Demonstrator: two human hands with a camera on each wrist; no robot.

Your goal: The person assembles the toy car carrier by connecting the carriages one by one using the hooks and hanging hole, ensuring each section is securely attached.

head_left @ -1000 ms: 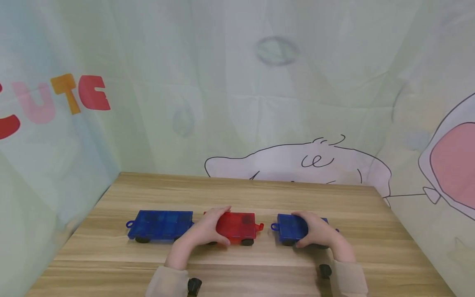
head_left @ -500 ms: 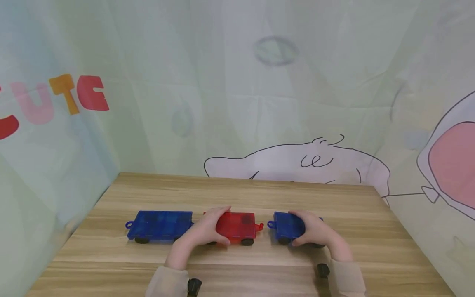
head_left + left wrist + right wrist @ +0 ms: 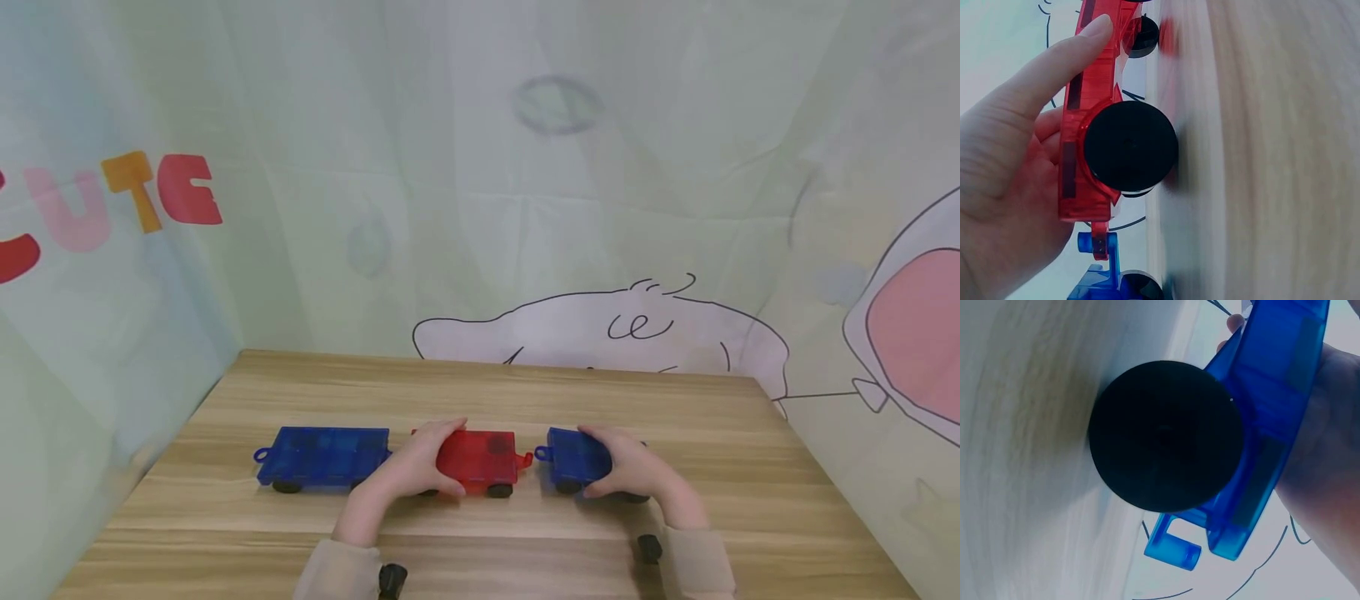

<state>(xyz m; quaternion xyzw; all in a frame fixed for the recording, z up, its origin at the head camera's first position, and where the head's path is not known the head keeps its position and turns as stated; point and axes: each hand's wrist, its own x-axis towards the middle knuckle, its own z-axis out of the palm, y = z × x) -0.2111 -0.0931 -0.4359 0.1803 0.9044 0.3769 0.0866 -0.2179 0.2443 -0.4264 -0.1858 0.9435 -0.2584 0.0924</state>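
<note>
My left hand (image 3: 415, 461) grips a see-through red toy train car (image 3: 486, 455) with black wheels, thumb along its near side. Its red hook (image 3: 525, 460) points right. At the other end, a red loop (image 3: 1100, 249) sits around the hook of a longer blue car (image 3: 330, 454), as the left wrist view shows. My right hand (image 3: 633, 467) holds a second, shorter-looking blue car (image 3: 573, 450), partly hidden under the palm. That car tilts, its ring end raised. The blue ring (image 3: 542, 453) is close to the red hook's tip. A blue hook (image 3: 1175, 547) shows at its rear.
The cars are on a wood-grain table (image 3: 487, 550). Behind it hangs a pale cloth backdrop (image 3: 450, 208) with cartoon drawings and letters. Dark wrist-camera parts (image 3: 392, 579) stick out beside the sleeves.
My right hand has moved left with its blue car, bringing the ring nearer to the red hook and lifting that end. The left hand, red car and longer blue car stay put.
</note>
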